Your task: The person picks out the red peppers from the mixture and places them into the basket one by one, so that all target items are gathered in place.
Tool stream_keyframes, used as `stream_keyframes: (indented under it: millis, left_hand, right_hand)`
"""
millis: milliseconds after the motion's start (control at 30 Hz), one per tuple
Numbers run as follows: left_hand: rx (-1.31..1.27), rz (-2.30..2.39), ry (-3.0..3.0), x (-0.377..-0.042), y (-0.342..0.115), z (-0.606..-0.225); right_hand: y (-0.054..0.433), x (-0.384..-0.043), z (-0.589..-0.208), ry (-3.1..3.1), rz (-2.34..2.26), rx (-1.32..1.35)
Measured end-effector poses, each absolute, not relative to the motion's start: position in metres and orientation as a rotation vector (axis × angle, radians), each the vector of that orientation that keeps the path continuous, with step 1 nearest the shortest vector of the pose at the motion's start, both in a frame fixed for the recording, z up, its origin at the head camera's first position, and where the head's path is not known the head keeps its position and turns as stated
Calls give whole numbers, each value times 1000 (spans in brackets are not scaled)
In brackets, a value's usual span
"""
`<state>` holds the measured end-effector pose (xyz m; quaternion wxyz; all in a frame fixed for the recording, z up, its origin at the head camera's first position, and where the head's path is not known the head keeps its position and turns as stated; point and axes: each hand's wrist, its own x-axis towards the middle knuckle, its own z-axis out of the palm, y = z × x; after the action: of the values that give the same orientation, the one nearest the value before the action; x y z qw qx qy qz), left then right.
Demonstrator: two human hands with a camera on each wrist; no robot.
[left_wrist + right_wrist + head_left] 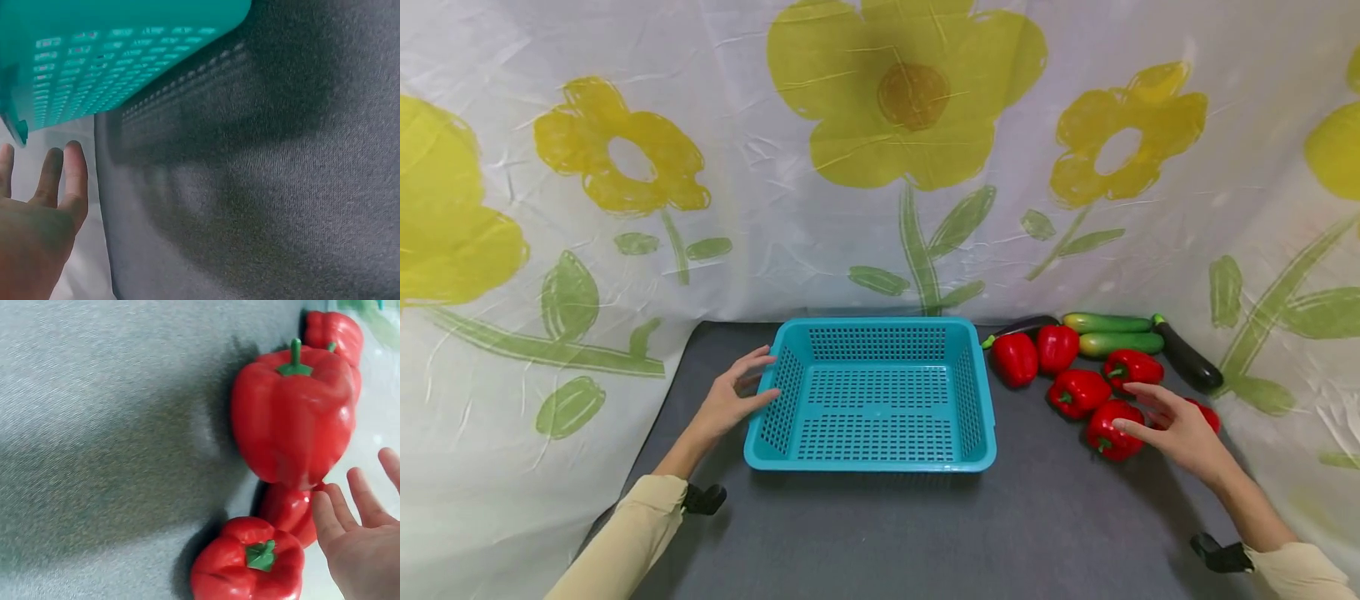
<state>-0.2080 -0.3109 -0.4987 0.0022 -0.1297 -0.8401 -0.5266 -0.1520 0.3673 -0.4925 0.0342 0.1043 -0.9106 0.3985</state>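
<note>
A turquoise plastic basket (pixel 872 463) with slotted walls stands in the middle of the table, with nothing in it. At its left rim is my left hand (pixel 730 400), fingers spread and loosely bent; in the left wrist view its fingertips point up just below the basket wall (pixel 125 59). My right hand (pixel 1183 429) hovers over the red bell peppers on the right, thumb apart from the fingers. Nearest to it is a bell pepper (pixel 1115 432) with a green stem. The right wrist view shows a large pepper (pixel 294 419) beyond the straight fingers, which hold nothing.
Several more bell peppers (pixel 1015 360) lie right of the basket. Behind them are two green cucumbers (pixel 1120 344), a dark eggplant (pixel 1186 357) at the right and another eggplant (pixel 1026 327) by the basket corner. A flower-printed curtain (pixel 760 233) hangs around the dark table (pixel 880 533).
</note>
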Motion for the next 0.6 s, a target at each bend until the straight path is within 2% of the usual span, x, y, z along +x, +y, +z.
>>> stream_keyframes:
  millis: [600]
  left_hand:
    - [-638,-1495,-2570,-215,-307,-509]
  right_hand:
    - [367,-149,-508,-2824,1286,279]
